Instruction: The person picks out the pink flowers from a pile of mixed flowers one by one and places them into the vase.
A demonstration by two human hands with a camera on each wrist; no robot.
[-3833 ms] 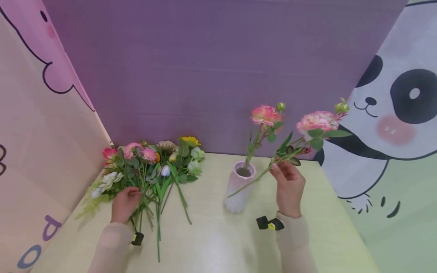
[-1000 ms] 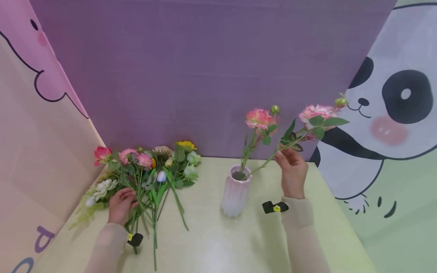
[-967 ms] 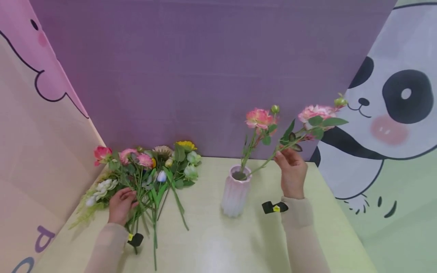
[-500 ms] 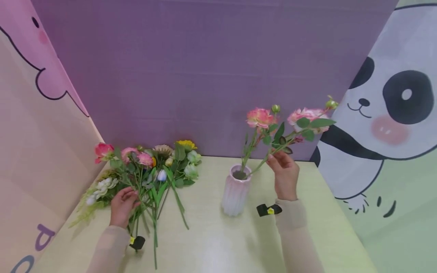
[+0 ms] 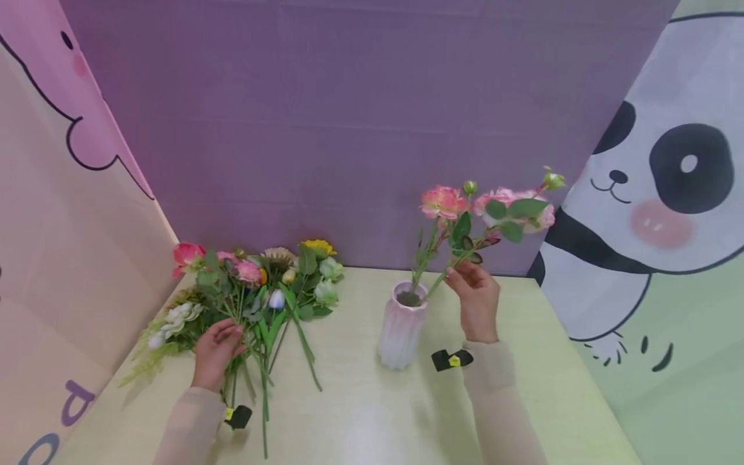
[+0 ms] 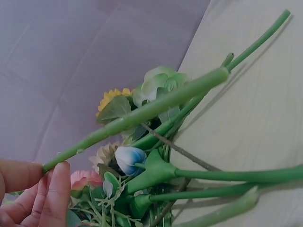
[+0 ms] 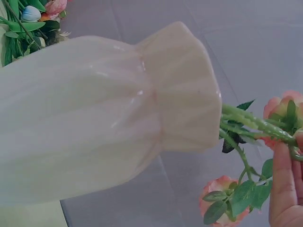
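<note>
My right hand (image 5: 478, 307) pinches the stem of a pale pink artificial peony (image 5: 547, 218), whose lower end is inside the vase mouth. The ribbed pink-and-white vase (image 5: 401, 336) stands upright; in the right wrist view, the held stem (image 7: 258, 124) slants out past its rim. A coral-pink peony (image 5: 444, 201) also stands in the vase, beside the held one. At the left, my left hand (image 5: 216, 352) pinches a thick green flower stem (image 6: 156, 105) between thumb and fingers, its cut end pointing away over the other stems. A red-pink flower (image 5: 188, 256) rises just beyond that hand.
Artificial flowers lie heaped on the left of the pale table (image 5: 349, 413): a yellow flower (image 5: 320, 247), a white-blue tulip (image 5: 276, 299), white blooms (image 5: 183, 313) and green blooms (image 5: 327, 290). A purple backdrop (image 5: 372, 129) closes the rear; a panda print (image 5: 692, 194) covers the right wall.
The pale pink peony's stem end has gone from outside the vase into its mouth. Lately the right hand has swung left, bringing the peony more upright. The red-pink flower has shifted right with the left hand.
</note>
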